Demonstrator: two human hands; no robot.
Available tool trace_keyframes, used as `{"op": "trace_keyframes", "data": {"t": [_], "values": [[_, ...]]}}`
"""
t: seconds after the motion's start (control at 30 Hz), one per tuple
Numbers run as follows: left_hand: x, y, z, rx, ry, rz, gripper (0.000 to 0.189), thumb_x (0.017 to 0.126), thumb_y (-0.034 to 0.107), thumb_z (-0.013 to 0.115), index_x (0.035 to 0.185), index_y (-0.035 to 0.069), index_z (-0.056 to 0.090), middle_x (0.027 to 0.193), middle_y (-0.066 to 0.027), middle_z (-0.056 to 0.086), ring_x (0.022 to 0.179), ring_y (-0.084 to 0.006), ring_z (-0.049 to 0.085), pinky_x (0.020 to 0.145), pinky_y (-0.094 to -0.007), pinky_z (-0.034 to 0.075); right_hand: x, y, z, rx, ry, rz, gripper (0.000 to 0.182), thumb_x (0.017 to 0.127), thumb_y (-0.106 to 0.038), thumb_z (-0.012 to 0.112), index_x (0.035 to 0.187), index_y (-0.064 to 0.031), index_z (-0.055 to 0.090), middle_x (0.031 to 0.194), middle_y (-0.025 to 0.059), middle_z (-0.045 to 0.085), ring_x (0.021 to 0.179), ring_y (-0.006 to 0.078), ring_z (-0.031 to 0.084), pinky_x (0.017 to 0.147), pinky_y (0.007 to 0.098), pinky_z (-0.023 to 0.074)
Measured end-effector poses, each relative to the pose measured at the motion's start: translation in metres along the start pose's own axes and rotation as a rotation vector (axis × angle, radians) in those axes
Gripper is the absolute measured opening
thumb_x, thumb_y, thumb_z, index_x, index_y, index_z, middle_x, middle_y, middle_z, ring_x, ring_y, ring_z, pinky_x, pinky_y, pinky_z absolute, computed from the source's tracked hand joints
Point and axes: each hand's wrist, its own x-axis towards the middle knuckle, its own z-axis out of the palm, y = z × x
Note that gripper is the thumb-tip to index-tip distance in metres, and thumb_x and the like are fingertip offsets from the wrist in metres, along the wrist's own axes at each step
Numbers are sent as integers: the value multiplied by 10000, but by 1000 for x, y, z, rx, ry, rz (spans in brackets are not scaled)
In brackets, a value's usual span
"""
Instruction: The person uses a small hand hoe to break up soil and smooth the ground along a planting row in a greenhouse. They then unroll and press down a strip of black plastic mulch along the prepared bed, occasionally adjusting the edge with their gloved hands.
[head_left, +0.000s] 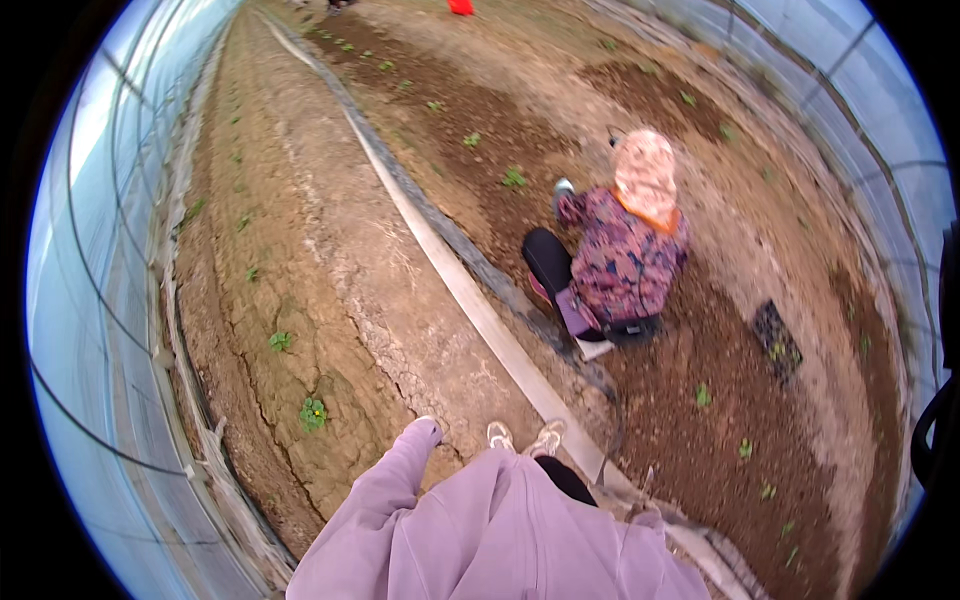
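Note:
My left hand (430, 426) shows only as a small bit at the end of a lilac sleeve, held out over the bare soil path. Its fingers are too small and blurred to read, and no object is visible in it. My right hand is out of view, with that arm low by my side. Below me, my light shoes (501, 436) stand on the path beside a long pale strip (450, 274). Left of my hand, a small plant with a yellow flower (313, 414) grows in cracked soil.
A person in a patterned jacket (626, 255) sits low on the dark bed, ahead to the right. Beyond lies a black seedling tray (778, 341). Dark sheeting (480, 262) edges the strip. Seedlings (513, 177) stand in rows. Plastic greenhouse walls (97, 300) curve up both sides.

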Motion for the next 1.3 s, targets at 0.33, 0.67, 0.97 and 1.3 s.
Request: {"op": "trace_keyframes", "data": {"t": [0.33, 0.67, 0.97, 1.3], "values": [[4, 28, 18, 54, -24, 69, 261, 785, 266, 552, 834, 33, 659, 782, -153, 642, 721, -282, 613, 647, -382, 461, -5, -11, 16, 1628, 210, 1016, 217, 890, -250, 449, 703, -141, 456, 629, 18, 457, 549, 153, 471, 484, 254, 420], [4, 71, -10, 207, -14, 76, 320, 815, 308, 515, 863, 24, 654, 846, -207, 632, 826, -339, 608, 703, -402, 457, 16, 6, 37, 2125, 97, 1085, 207, 909, -190, 418, 706, -151, 428, 602, -15, 439, 486, 146, 443, 460, 258, 436], [-15, 82, 7, 83, 88, 146, 303, 792, 287, 564, 879, 9, 648, 811, -210, 632, 772, -319, 622, 680, -389, 465, 33, 15, 15, 2074, 127, 1031, 152, 905, -159, 426, 758, -138, 456, 618, -22, 428, 563, 116, 446, 484, 235, 414], [-6, 96, 6, 194, -55, -3, 272, 761, 245, 558, 924, 47, 650, 938, -175, 626, 881, -316, 604, 754, -385, 469, 60, 24, 43, 2207, 209, 1042, 93, 901, -191, 473, 943, -122, 520, 790, 0, 524, 611, 123, 479, 479, 217, 442]]}}
